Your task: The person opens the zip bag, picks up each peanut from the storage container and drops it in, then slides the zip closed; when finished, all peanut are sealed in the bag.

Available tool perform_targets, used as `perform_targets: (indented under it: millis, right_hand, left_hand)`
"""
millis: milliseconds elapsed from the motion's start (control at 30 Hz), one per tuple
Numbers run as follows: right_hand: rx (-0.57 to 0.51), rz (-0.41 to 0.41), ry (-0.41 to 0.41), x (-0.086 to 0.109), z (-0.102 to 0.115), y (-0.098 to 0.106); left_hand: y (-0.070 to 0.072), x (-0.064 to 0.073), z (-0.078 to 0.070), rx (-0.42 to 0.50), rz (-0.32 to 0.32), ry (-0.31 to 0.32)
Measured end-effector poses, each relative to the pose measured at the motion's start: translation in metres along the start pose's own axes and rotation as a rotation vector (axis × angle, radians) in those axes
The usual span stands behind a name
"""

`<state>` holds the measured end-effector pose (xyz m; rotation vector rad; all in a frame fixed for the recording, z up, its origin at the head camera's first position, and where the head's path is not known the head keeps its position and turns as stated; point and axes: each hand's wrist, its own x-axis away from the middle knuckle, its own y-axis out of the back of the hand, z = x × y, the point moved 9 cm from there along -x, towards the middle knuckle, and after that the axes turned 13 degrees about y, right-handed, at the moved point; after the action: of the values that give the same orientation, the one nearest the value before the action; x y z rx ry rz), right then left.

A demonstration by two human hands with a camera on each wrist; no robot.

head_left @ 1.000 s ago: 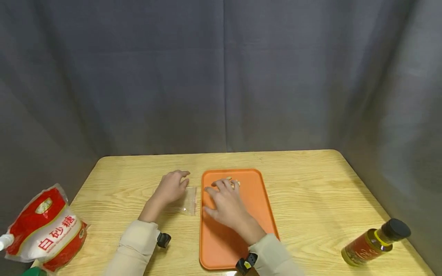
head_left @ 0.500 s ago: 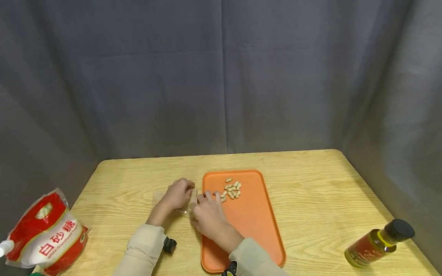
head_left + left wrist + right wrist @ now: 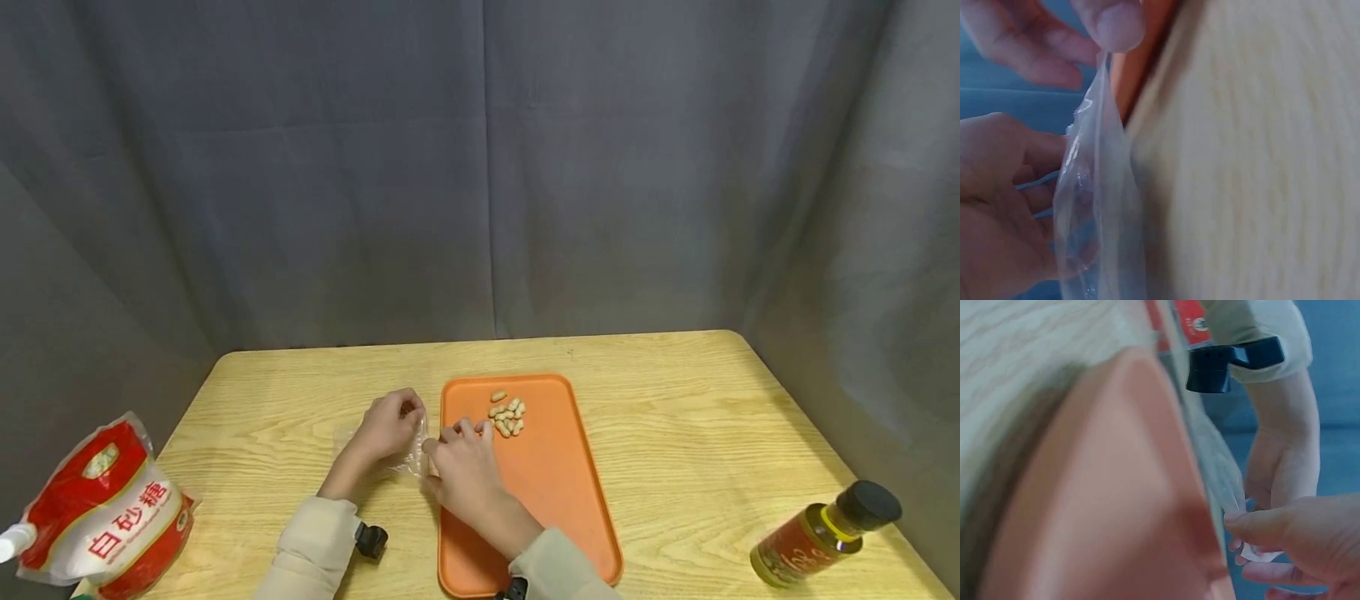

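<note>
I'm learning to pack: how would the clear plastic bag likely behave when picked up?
The clear plastic bag is probably floppy, since its film shows creases. It looks thin and see-through, so likely light. Its shiny surface may be slightly slippery.

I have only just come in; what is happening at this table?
A person's right hand pinches the edge of a clear plastic bag beside the orange tray, and the left hand holds it too. Whether the bag is open cannot be told. Peanuts lie on the tray's far part; none is visible in the bag.
</note>
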<state>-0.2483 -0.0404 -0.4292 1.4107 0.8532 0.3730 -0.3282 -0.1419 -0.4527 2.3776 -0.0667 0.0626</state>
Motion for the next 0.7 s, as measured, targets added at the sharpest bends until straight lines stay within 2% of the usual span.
perform_targets:
  millis: [67,167,300,500,700]
  right_hand:
    - [-0.026,-0.041,-0.037,0.002,-0.006,0.009]
    - [-0.119,-0.111,-0.093,0.006,-0.017,0.02]
    - [-0.284,-0.184,-0.154,0.009,-0.026,0.031]
    - [-0.409,-0.293,-0.178,0.009,-0.027,0.044]
    - [-0.392,-0.442,-0.152,0.01,-0.022,0.062]
  left_hand:
    - [0.004,0.0,-0.001,0.144,0.016,0.004]
    - [0.01,-0.002,-0.001,0.364,0.05,0.021]
    - [0.016,-0.001,-0.001,0.558,0.064,0.037]
    - [0.021,0.007,-0.004,0.705,0.056,0.085]
    - [0.024,0.014,-0.011,0.773,0.035,0.093]
